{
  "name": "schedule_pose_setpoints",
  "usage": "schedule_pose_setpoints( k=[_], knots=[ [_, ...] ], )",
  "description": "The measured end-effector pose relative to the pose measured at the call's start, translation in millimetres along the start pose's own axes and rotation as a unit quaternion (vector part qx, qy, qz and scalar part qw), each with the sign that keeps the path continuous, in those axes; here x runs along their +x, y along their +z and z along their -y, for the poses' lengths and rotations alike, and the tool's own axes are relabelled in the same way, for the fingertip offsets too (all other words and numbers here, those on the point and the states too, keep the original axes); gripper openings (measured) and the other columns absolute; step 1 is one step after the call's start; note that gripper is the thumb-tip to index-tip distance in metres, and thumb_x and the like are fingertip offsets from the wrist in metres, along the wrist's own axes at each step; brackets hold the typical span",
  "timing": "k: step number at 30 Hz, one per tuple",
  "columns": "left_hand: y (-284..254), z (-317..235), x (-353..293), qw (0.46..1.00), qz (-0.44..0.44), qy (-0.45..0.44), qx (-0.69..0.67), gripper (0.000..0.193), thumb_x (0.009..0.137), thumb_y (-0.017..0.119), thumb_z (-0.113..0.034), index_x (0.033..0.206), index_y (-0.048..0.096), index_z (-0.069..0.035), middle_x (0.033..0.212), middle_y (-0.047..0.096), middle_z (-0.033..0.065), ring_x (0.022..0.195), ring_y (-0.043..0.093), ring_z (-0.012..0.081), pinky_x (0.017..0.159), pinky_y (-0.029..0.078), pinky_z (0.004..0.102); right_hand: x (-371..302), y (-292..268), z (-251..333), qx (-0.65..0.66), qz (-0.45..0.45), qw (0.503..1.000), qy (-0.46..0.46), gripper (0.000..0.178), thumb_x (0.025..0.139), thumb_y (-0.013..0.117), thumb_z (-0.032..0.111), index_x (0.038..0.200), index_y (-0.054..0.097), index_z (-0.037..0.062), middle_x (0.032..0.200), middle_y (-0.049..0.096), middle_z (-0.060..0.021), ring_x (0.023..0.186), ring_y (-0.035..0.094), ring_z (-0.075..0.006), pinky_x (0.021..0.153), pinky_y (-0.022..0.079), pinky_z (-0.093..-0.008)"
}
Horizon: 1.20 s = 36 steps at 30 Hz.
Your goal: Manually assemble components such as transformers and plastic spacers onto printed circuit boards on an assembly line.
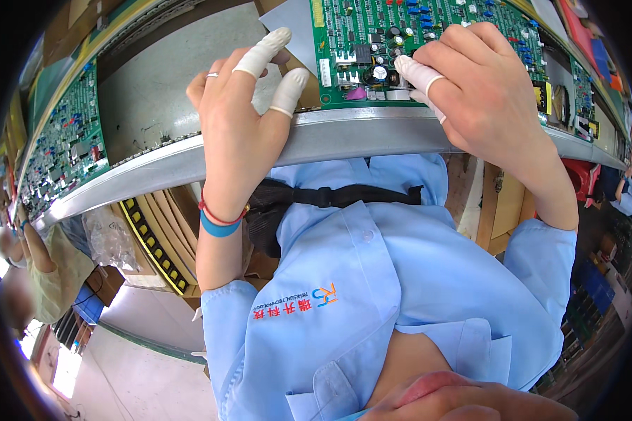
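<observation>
A green circuit board [336, 42] crowded with small components lies on the metal rail of the line in front of me. My right hand [481, 88] is over its near part, fingers curled, index finger and thumb in white finger cots. Those two tips come down among the capacitors and connectors near the board's edge; whatever is between them is hidden. To the left of the board is my left hand [239, 105], its thumb and index finger, also in white cots, spread apart with nothing visible between them. A purple component [356, 93] sits near the board's front edge.
The grey metal rail [372, 130] runs across in front of my body. Another green circuit board [67, 140] lies farther left on the line, and part of one [583, 95] shows at right. Cardboard boxes [165, 224] stand below the rail. Another person [56, 277] is at far left.
</observation>
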<state>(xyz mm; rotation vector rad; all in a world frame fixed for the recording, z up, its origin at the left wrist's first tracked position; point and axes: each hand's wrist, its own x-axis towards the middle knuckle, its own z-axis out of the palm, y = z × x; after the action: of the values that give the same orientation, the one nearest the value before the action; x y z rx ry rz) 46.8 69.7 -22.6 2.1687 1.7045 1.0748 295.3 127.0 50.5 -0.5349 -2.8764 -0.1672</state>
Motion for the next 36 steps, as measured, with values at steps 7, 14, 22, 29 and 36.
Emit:
schedule_pose_setpoints(
  k=[7,14,22,29,36],
  knots=[
    [-0.6,0.2,0.2,1.0,0.002,-0.007,0.003,0.035,0.082,0.073,-0.016,0.116,0.067,-0.011,0.092,0.066,0.003,0.086,0.059,0.0209,0.093,0.033,0.0385,2.3,-3.3,4.3,-0.026,0.021,0.999,0.012,0.032,0.066,0.063,0.003,0.097,0.068,-0.0035,0.088,0.061,-0.0077,0.082,0.055,-0.0236,0.076,0.043,-0.0369],
    [-0.7,0.8,0.3,1.0,-0.003,-0.005,0.006,0.033,0.082,0.072,-0.016,0.115,0.068,-0.012,0.092,0.066,0.0031,0.085,0.059,0.0209,0.093,0.033,0.0385,12.1,-18.5,-0.5,0.062,0.148,0.985,0.063,0.024,0.088,0.065,0.01,0.11,0.068,0.0016,0.097,0.068,-0.0127,0.088,0.065,-0.0278,0.081,0.051,-0.0373],
    [-0.1,1.4,14.7,0.967,0.112,-0.118,-0.194,0.061,0.092,0.065,-0.032,0.133,0.049,0.01,0.123,0.065,0.0179,0.114,0.059,0.0273,0.107,0.031,0.0412,-1.5,-10.5,0.3,-0.026,-0.019,0.999,0.009,0.036,0.069,0.065,0.011,0.102,0.069,-0.0034,0.097,0.067,-0.0083,0.086,0.059,-0.0242,0.075,0.044,-0.0355],
    [-7.3,0.8,43.5,0.896,0.232,-0.199,-0.323,0.067,0.097,0.059,-0.039,0.132,0.044,0.016,0.138,0.049,0.0293,0.137,0.041,0.0321,0.113,0.029,0.0383,-15.1,15.0,51.2,0.144,-0.082,0.986,-0.014,0.039,0.069,0.065,0.017,0.105,0.07,0.0035,0.107,0.068,-0.0089,0.07,0.059,-0.0167,0.058,0.044,-0.0312],
    [1.2,-16.4,56.0,0.868,0.302,-0.199,-0.34,0.075,0.099,0.056,-0.035,0.143,0.025,0.017,0.134,0.054,0.0236,0.127,0.051,0.0233,0.107,0.037,0.0341,-12.6,40.5,69.8,0.081,-0.025,0.993,0.079,0.044,0.077,0.061,0.02,0.119,0.065,0.0074,0.121,0.064,-0.0063,0.065,0.056,-0.0128,0.051,0.046,-0.0244]
  ],
)
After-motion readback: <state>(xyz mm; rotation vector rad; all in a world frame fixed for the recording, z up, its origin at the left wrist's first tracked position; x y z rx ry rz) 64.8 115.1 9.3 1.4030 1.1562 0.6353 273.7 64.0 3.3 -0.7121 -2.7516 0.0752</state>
